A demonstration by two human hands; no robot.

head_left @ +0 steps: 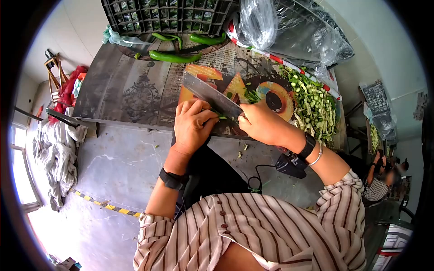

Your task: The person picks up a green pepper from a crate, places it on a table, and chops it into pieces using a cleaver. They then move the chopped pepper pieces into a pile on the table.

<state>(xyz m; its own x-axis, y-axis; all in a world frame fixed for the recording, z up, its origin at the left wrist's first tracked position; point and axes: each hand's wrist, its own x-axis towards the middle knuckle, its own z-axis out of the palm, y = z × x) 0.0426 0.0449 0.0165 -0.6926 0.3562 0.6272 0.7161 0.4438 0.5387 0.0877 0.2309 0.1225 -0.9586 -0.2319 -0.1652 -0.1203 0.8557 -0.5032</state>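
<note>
My right hand (pixel 260 121) is closed around the handle of a cleaver (pixel 209 93). Its wide blade slants across the tabletop, right beside the fingers of my left hand (pixel 193 122). Those fingers are curled down on a green pepper (pixel 220 117), most of which is hidden under the hand and behind the blade. Some cut green pieces (pixel 251 95) lie just beyond the blade. To the right spreads a large heap of chopped green pepper (pixel 315 108). Whole green peppers (pixel 175 57) rest farther back on the table.
A black plastic crate (pixel 169 17) of green peppers stands at the table's back. Clear plastic bags (pixel 294 34) lie at the back right. A black device with a cable (pixel 291 165) hangs below my right forearm. Another person (pixel 377 187) is at far right.
</note>
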